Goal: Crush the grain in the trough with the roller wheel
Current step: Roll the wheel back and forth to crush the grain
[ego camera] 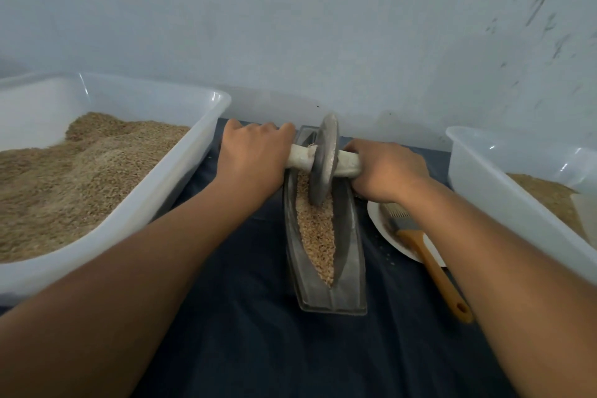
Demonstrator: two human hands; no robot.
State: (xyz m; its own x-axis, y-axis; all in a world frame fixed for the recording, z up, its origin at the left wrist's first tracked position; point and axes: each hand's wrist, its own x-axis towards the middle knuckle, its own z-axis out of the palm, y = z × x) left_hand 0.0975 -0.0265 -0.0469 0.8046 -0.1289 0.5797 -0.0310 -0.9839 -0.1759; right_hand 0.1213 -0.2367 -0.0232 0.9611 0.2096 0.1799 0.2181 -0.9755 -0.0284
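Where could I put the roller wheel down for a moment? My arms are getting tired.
Bare dark cloth lies in front of the trough, between the forearms, and in the strip between trough and left tub. Right of the trough is crowded: paper plate, brush and right tub.

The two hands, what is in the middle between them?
In the head view, the roller wheel stands between the left hand and the right hand, on the pale handle both grip, over the trough.
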